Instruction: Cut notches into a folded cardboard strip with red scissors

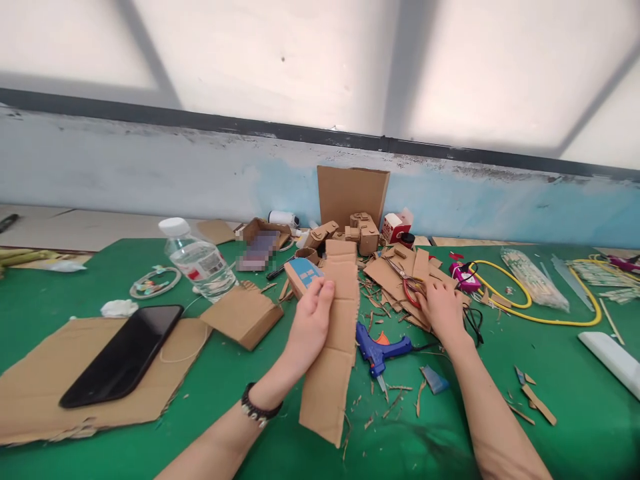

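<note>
My left hand [311,323] is closed around a long creased strip of corrugated cardboard [336,353], held upright over the table with its lower end nearer me. At the right, my right hand [444,312] has its fingers on the red handles of a pair of scissors [404,277]. The scissors' blades point away to the left over a pile of cardboard pieces [383,272]. Between my hands lies a blue glue gun [383,348], nozzle toward me. Behind the strip is a blue-and-brown box [303,275], partly hidden.
At the left, a black phone [125,353] lies on a cardboard sheet [35,380]. A water bottle [200,260] stands behind a folded cardboard piece [243,313]. Cardboard models [365,232] sit at the back. A yellow cable [560,323] loops at right; scraps litter the green table [400,440].
</note>
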{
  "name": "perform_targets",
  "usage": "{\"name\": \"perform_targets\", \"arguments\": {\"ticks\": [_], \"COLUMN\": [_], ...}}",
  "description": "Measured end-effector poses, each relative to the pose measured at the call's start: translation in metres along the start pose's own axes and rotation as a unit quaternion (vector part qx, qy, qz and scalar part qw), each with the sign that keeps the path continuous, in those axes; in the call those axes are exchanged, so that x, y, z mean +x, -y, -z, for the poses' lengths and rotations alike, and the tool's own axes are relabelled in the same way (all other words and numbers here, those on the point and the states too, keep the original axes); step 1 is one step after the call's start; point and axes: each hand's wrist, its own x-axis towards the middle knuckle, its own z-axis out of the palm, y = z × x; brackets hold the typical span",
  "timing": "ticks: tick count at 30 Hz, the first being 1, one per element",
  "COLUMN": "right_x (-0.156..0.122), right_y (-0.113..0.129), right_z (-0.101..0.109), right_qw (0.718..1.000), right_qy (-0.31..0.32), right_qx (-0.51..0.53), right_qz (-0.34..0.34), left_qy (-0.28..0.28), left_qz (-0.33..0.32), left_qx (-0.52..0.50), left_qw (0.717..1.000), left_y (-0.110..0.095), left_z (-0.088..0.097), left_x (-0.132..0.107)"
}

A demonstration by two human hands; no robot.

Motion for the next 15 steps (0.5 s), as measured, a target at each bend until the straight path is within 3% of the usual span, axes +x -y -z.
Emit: {"name": "perform_targets", "arguments": {"ticks": [4,7,9,11,13,15], "right_x": [0.004,0.009,0.012,0.015,0.013,0.007], "right_y": [-0.007,-0.017,-0.02,-0.017,-0.008,0.005], "right_z": [-0.007,-0.01,-0.011,-0.01,-0.006,0.0], "right_qw": [0.997,0.981,0.96,0.93,0.9,0.865], "right_qy": [-0.012,-0.032,-0.042,-0.046,-0.045,-0.025], "right_qx": [0.081,0.189,0.276,0.364,0.433,0.501], "right_qz": [0.001,-0.001,-0.001,0.001,0.007,0.005], "left_qy": [0.061,0.053,0.066,0.129,0.169,0.156], "left_qz": [0.039,0.07,0.109,0.144,0.128,0.068], "left_qx": [-0.065,-0.094,-0.131,-0.189,-0.226,-0.233], "left_qw": [0.995,0.992,0.983,0.963,0.951,0.957], "left_y": [-0.01,-0.029,-0.044,-0.057,-0.065,-0.067], "left_z": [-0.023,-0.029,-0.028,-0.026,-0.023,-0.021], "left_x": [0.009,0.019,0.025,0.032,0.039,0.048]}}
